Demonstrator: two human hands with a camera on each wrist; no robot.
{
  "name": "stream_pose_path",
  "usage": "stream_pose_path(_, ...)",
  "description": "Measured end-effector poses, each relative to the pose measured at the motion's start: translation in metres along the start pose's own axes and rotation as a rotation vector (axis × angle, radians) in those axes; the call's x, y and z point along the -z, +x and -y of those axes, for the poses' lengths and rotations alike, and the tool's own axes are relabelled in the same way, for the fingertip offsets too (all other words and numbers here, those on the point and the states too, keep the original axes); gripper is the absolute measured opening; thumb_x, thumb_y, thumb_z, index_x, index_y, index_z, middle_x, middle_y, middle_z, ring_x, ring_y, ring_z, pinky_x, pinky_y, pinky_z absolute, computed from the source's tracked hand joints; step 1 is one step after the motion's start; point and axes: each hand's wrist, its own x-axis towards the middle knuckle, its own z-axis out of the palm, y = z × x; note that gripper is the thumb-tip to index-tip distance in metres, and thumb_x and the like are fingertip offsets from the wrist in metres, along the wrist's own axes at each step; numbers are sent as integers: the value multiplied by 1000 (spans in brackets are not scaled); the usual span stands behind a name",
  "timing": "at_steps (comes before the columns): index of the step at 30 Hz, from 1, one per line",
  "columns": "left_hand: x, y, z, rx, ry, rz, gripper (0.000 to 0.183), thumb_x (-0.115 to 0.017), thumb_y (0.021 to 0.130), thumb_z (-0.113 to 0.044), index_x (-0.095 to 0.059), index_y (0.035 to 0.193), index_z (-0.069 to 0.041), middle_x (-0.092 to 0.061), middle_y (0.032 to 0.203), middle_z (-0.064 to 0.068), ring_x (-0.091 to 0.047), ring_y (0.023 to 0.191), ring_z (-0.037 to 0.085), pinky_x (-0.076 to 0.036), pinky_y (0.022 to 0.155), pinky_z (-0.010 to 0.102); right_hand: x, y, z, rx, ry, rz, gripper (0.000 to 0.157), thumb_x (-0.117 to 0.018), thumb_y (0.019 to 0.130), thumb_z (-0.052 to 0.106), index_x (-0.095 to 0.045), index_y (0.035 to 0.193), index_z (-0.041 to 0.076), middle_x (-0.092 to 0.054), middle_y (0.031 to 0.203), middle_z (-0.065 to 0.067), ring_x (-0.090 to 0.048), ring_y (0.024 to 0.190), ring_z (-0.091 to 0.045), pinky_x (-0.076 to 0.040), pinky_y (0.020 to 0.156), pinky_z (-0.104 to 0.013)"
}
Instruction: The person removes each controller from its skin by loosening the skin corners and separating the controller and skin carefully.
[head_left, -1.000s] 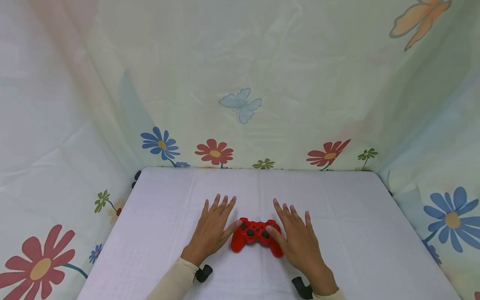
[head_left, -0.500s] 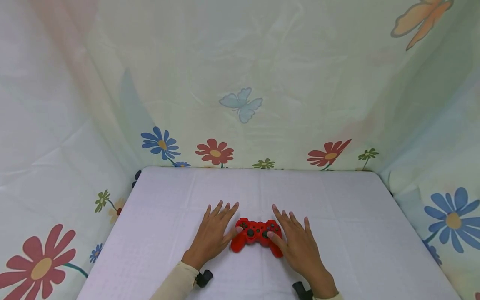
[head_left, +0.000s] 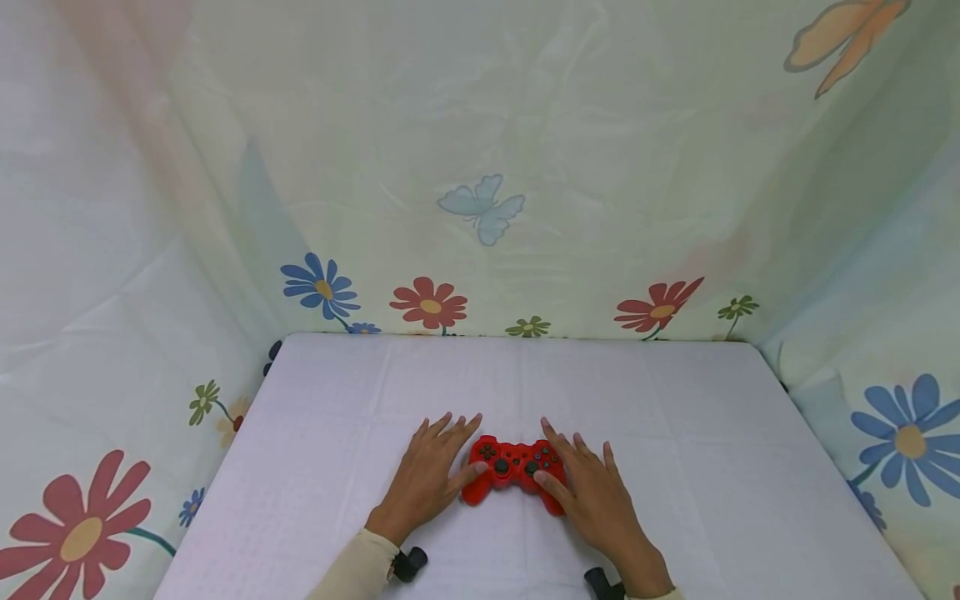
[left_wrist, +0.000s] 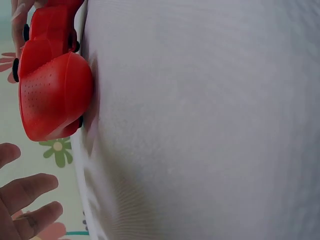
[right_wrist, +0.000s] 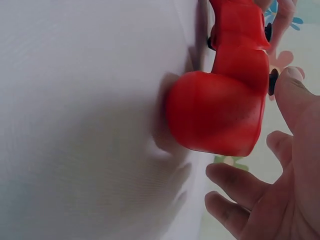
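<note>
Controller [head_left: 515,475] (1, red) lies on 1 table [head_left: 735,483] between 2 hands [head_left: 423,479] [head_left: 600,500].

Drew left hand [head_left: 423,475] and right hand [head_left: 597,493] in closer around controller [head_left: 516,473] over the last second. Pulled fingertips [head_left: 446,417] back toward the near side, narrowed gap between index fingers [head_left: 553,436], and shifted thumbs [head_left: 467,477] lower across controller in head view.

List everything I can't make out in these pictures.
Head: the underside of the red, two-handled game controller, hidden by its own top.
Head: markings on its small dark buttons, too small to read.
Left wrist: most of the left hand, cut off by the left edge.
Right wrist: part of the right hand, cut off by the right edge.
</note>
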Motion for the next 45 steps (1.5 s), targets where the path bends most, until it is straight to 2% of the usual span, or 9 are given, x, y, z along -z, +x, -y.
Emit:
stream_pose_path(6, -4, -1, 0, -10, -15, -3, 70, -62, 103, -57, -43, 163, -27, -66, 149, 5, -53, 148, 33, -37, 124, 60, -3, -2, -4, 25, 57, -1, 71, -64, 102, 55, -42, 164, 30, -63, 151, -15, -52, 145, -50, -18, 124, -76)
stream_pose_path(13, -6, 0, -1, 1, -18, 28, 70, -63, 102, -57, -44, 163, -28, -66, 149, -1, -54, 148, 31, -36, 126, 58, -7, 0, -7, 41, 109, 23, 69, -65, 101, 53, -43, 163, 31, -61, 154, -12, -50, 148, -47, -17, 125, -75)
stream_pose_path(23, -10, 2, -5, 6, -39, 37, 67, -69, 100, -53, -51, 159, -27, -68, 147, 1, -58, 144, 29, -36, 126, 57, -6, 1, -11, 53, 174, 31, 68, -68, 102, 45, -44, 163, 27, -58, 157, -12, -50, 148, -45, -19, 125, -75)
stream_pose_path(32, -14, 2, -3, 29, -94, 14, 65, -79, 94, -46, -61, 151, -21, -71, 142, 3, -63, 138, 27, -40, 123, 54, -8, 3, -16, 39, 250, 45, 72, -74, 98, 33, -45, 163, 21, -54, 160, -15, -53, 145, -44, -18, 127, -71)
stream_pose_path(37, -14, 1, -3, 44, -117, -2, 65, -81, 92, -46, -63, 149, -19, -72, 140, 2, -67, 132, 24, -45, 119, 51, -7, 3, -14, -4, 257, 65, 75, -77, 96, 30, -45, 163, 22, -54, 157, -18, -54, 144, -44, -20, 127, -68)
stream_pose_path(42, -12, 2, -4, 67, -175, -13, 65, -84, 90, -43, -65, 146, -17, -77, 132, -2, -72, 120, 19, -54, 108, 47, -5, 3, -12, -80, 248, 96, 82, -80, 93, 29, -41, 165, 23, -51, 161, -16, -44, 149, -52, -26, 124, -70)
stream_pose_path(45, -10, 2, -5, 92, -205, -20, 65, -86, 88, -42, -67, 145, -16, -79, 126, -3, -74, 118, 18, -56, 104, 45, -4, 2, -11, -104, 255, 97, 84, -82, 92, 28, -41, 165, 22, -49, 162, -16, -42, 150, -53, -29, 122, -70)
